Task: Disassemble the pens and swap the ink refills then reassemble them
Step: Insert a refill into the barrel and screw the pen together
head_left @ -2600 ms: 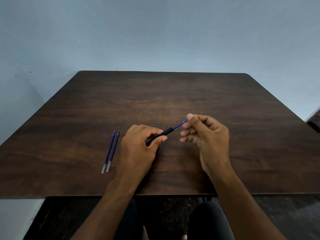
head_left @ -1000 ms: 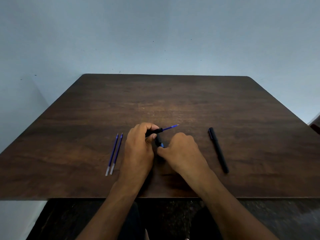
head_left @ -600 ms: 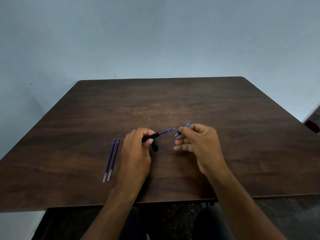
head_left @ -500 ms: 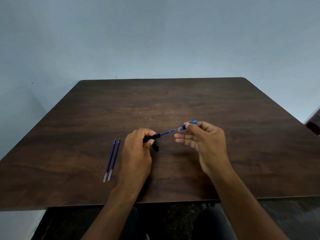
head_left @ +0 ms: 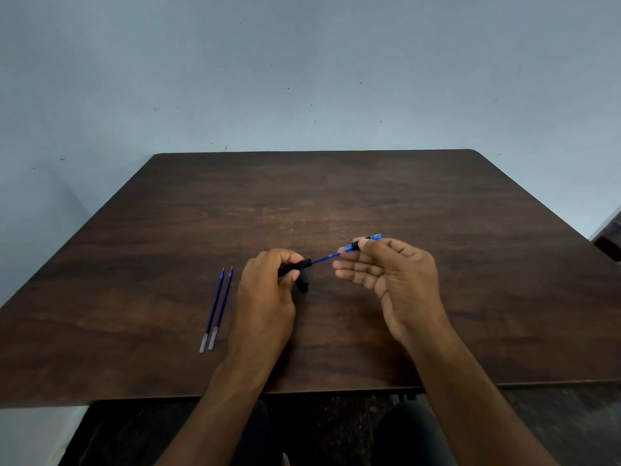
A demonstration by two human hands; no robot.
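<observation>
pen barrel [head_left: 295, 266] mostly hidden in fist, dark object [head_left: 610, 242] cut off right

Left hand [head_left: 267, 294] knuckles up, fingers curled, thumb and forefinger gripping black pen barrel [head_left: 294, 267]. Right hand [head_left: 393, 280] palm turned toward left hand, thumb and forefinger pinching blue-tipped pen tip piece [head_left: 361, 243], other fingers loosely extended. Both forearms reach forward, hands close together, apart.

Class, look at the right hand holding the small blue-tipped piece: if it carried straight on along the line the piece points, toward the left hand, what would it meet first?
Probably the tip of the blue refill sticking out of the black barrel held by the left hand. The right hand holds the tip piece just beyond it, roughly in line, though depth is uncertain.
</observation>
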